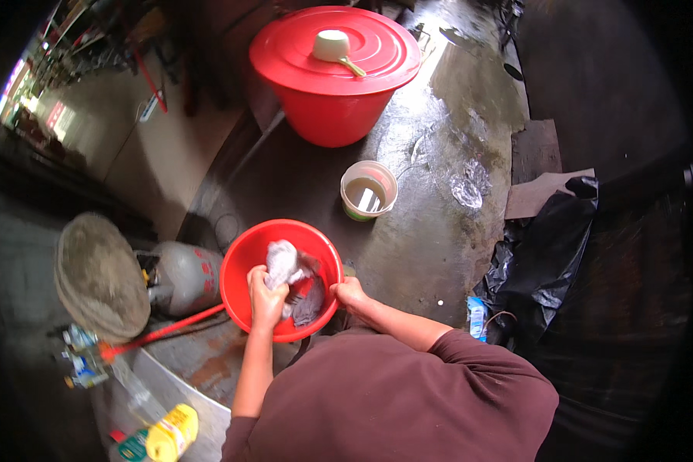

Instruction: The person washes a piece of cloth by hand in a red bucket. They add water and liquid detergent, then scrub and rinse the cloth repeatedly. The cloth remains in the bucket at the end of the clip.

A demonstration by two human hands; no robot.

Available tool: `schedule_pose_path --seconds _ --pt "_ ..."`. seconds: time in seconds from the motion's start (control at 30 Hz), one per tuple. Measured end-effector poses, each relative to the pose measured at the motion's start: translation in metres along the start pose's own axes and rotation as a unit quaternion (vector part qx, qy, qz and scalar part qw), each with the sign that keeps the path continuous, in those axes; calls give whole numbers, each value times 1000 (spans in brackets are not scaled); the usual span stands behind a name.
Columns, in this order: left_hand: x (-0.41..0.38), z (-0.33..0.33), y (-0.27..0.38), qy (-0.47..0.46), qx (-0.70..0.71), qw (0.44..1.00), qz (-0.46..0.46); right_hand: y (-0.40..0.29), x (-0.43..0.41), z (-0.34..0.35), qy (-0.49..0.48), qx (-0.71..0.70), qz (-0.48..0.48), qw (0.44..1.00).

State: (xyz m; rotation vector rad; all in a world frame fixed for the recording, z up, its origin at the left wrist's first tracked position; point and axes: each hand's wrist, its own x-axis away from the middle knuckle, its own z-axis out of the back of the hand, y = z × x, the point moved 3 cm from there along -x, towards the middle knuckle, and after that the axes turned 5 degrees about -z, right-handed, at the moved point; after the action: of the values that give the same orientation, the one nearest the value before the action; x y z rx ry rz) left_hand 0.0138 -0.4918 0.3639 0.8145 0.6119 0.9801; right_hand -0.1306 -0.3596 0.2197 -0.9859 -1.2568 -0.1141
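Note:
My left hand (268, 297) is closed around a bunched, light grey wet-looking cloth (281, 261) inside a red plastic basin (235, 271). Darker grey cloth (310, 306) lies in the bottom of the basin, below and to the right of that hand. My right hand (349, 291) grips the basin's right rim. Just beyond the basin, on the dark wet floor, stands a small plastic bucket (369, 187) with murky liquid in it.
A large lidded red tub (335, 110) stands ahead, a pale green dipper (331, 46) on its lid. At left are a grey gas cylinder (187, 277), a round worn slab-like object (101, 277) and a yellow container (173, 433). Black plastic sheeting (546, 254) lies at right.

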Motion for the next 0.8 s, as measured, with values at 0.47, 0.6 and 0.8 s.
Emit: schedule_pose_path --seconds 0.47,0.6,0.8 --pt "-112 -134 27 -272 -60 958 -62 -106 -61 60 30 -119 -12 992" --pt "-153 -111 19 -211 -60 975 -24 -121 -80 62 62 -128 -10 990" --pt "-223 -44 -41 57 -34 998 -13 -183 -113 8 51 -86 9 995"
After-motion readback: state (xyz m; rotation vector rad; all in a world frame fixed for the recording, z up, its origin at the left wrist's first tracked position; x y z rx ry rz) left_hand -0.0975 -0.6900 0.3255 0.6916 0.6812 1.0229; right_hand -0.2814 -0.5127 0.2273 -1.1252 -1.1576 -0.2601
